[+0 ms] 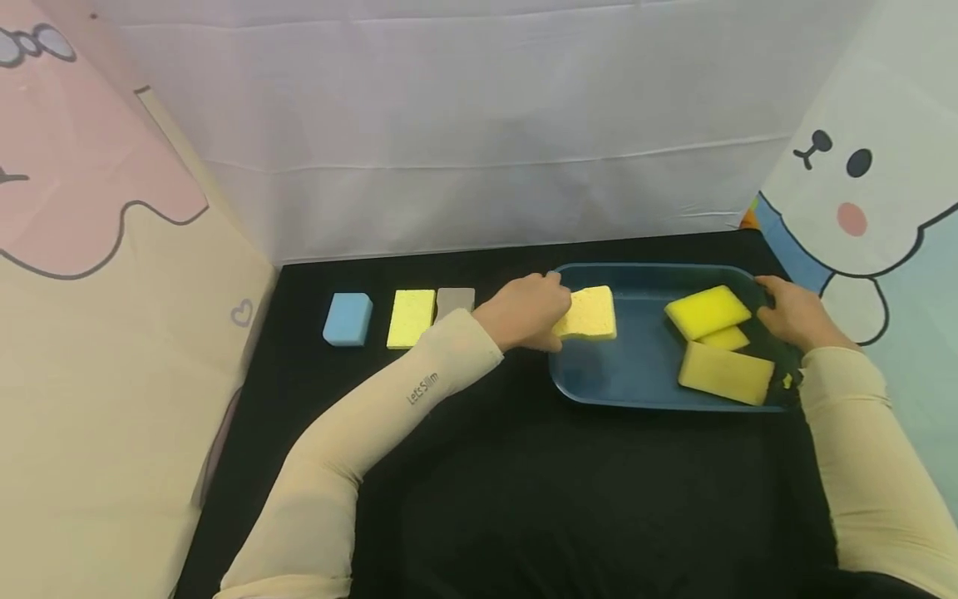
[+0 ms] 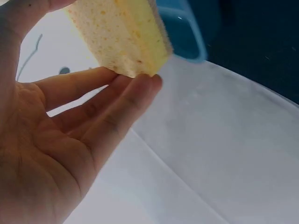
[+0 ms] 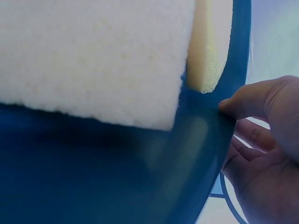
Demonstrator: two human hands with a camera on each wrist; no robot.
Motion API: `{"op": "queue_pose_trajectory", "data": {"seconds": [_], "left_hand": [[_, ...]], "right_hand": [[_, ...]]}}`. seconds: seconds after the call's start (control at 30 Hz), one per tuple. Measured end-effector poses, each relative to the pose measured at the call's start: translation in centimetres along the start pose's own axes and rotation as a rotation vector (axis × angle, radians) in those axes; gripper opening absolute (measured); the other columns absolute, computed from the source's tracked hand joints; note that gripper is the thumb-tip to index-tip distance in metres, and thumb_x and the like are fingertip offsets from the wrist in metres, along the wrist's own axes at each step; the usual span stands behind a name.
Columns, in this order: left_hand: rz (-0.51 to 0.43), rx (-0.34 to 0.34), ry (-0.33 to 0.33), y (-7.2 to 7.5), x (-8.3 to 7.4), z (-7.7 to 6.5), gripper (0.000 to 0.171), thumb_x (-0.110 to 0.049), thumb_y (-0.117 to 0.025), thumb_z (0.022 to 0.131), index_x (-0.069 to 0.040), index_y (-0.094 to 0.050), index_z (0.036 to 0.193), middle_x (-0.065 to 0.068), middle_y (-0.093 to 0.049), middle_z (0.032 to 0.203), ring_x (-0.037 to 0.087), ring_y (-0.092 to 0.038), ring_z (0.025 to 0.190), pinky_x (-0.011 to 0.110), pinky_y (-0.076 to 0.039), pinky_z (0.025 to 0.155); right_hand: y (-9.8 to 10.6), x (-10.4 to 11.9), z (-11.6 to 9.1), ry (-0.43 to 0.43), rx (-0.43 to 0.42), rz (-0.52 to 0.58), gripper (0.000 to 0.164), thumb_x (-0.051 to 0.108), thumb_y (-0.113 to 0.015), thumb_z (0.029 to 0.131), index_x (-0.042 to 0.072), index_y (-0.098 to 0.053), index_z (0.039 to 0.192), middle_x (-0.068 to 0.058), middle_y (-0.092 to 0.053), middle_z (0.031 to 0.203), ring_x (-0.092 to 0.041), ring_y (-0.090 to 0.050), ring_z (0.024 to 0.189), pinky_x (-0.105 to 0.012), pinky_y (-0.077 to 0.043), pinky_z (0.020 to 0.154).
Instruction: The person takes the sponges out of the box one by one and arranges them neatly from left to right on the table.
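My left hand (image 1: 527, 311) pinches a pale yellow sponge (image 1: 590, 314) above the left end of a blue tray (image 1: 629, 374). Small holes dot the sponge's face in the left wrist view, where the fingertips press along its edge. At the tray's right end, my right hand (image 1: 799, 314) grips the rim, thumb on top and fingers beneath in the right wrist view. Inside the tray, toward the right, lie a bright yellow sponge (image 1: 707, 311), a smaller-looking yellow piece (image 1: 726, 339) partly hidden under it, and a duller yellow sponge (image 1: 726, 373) in front.
Left of the tray, a light blue sponge (image 1: 348, 319), a yellow sponge (image 1: 411, 319) and a grey block (image 1: 455, 300) sit in a row on the black tabletop (image 1: 569, 499). My left sleeve partly covers the grey one. White cloth (image 1: 479, 125) hangs behind.
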State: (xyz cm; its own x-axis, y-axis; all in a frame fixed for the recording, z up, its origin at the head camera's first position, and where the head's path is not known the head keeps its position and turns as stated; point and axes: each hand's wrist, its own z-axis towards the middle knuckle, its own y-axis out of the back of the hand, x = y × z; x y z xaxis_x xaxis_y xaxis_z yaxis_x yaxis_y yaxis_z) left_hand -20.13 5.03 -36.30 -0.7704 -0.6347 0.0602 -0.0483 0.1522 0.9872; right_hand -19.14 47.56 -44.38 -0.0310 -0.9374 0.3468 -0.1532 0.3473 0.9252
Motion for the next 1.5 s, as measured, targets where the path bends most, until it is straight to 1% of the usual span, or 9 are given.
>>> {"op": "queue_pose_trajectory", "data": {"seconds": [0.2,0.33,0.47,0.67,0.9,1.0,1.2,1.3,1.5], "left_hand": [[-0.006,0.014,0.115,-0.2,1.7,-1.0,0.038,-0.042,-0.072,0.083,-0.010,-0.067,0.102,0.003,-0.058,0.088,0.016,-0.054,0.075,0.028,-0.048,0.063],[-0.032,0.020,0.189,-0.7,2.4,-1.3,0.033,-0.041,-0.073,0.083,-0.012,-0.066,0.097,0.001,-0.059,0.084,0.015,-0.056,0.074,0.028,-0.048,0.061],[-0.078,0.027,0.258,-1.5,3.1,-1.5,0.031,-0.041,-0.074,0.083,-0.011,-0.067,0.092,0.002,-0.060,0.082,0.016,-0.057,0.072,0.028,-0.050,0.059],[-0.146,0.007,0.339,-3.0,4.0,-1.5,0.031,-0.039,-0.074,0.084,-0.009,-0.067,0.087,0.002,-0.061,0.076,0.017,-0.059,0.067,0.029,-0.050,0.058],[-0.191,0.005,0.394,-4.4,4.4,-0.6,0.036,-0.043,-0.070,0.088,-0.008,-0.065,0.085,0.003,-0.060,0.074,0.018,-0.058,0.068,0.028,-0.049,0.062],[-0.207,0.002,0.397,-5.0,4.3,0.0,0.037,-0.043,-0.069,0.089,-0.008,-0.065,0.080,0.003,-0.061,0.070,0.018,-0.058,0.068,0.028,-0.049,0.062],[-0.196,-0.036,0.381,-6.3,4.0,1.1,0.038,-0.041,-0.067,0.091,-0.008,-0.067,0.072,0.003,-0.062,0.066,0.018,-0.059,0.064,0.029,-0.051,0.060],[-0.184,-0.019,0.399,-7.0,3.8,1.6,0.040,-0.043,-0.066,0.092,-0.007,-0.070,0.076,0.004,-0.064,0.070,0.017,-0.060,0.064,0.031,-0.054,0.060],[-0.159,0.032,0.447,-7.9,3.4,2.0,0.047,-0.048,-0.066,0.092,-0.002,-0.073,0.094,0.011,-0.069,0.085,0.022,-0.066,0.071,0.034,-0.057,0.058]], "right_hand": [[0.2,-0.3,-0.2,-0.012,0.008,-0.003,0.057,0.000,-0.047,0.092,-0.018,-0.027,0.143,-0.048,-0.035,0.131,-0.064,-0.037,0.116,-0.072,-0.030,0.096],[0.2,-0.6,-0.2,-0.012,0.011,-0.007,0.058,0.000,-0.047,0.092,-0.018,-0.027,0.143,-0.048,-0.036,0.130,-0.065,-0.038,0.115,-0.072,-0.031,0.096],[0.2,-0.8,-0.2,-0.005,0.011,-0.010,0.058,0.001,-0.047,0.092,-0.018,-0.028,0.143,-0.049,-0.037,0.129,-0.065,-0.039,0.114,-0.073,-0.032,0.095],[0.1,-1.0,-0.3,0.012,0.002,-0.017,0.056,0.000,-0.048,0.090,-0.018,-0.030,0.140,-0.048,-0.039,0.127,-0.065,-0.039,0.114,-0.072,-0.032,0.095],[-0.1,-1.0,-0.2,0.007,-0.003,-0.017,0.056,0.001,-0.047,0.090,-0.018,-0.030,0.140,-0.048,-0.038,0.129,-0.065,-0.038,0.116,-0.073,-0.031,0.096],[-0.1,-0.9,-0.2,-0.004,0.000,-0.013,0.057,0.001,-0.048,0.091,-0.018,-0.029,0.141,-0.048,-0.037,0.129,-0.065,-0.037,0.117,-0.073,-0.030,0.097],[-0.1,-0.7,-0.2,0.025,-0.023,-0.018,0.056,0.000,-0.049,0.090,-0.018,-0.031,0.139,-0.048,-0.039,0.128,-0.065,-0.038,0.116,-0.072,-0.030,0.097],[-0.2,-0.5,-0.2,0.019,-0.020,-0.013,0.056,0.001,-0.048,0.090,-0.018,-0.031,0.140,-0.048,-0.038,0.130,-0.065,-0.037,0.117,-0.072,-0.029,0.099],[-0.1,-0.1,-0.1,0.009,-0.008,-0.006,0.057,0.000,-0.047,0.091,-0.017,-0.029,0.142,-0.047,-0.037,0.132,-0.064,-0.037,0.118,-0.072,-0.029,0.098]]}}
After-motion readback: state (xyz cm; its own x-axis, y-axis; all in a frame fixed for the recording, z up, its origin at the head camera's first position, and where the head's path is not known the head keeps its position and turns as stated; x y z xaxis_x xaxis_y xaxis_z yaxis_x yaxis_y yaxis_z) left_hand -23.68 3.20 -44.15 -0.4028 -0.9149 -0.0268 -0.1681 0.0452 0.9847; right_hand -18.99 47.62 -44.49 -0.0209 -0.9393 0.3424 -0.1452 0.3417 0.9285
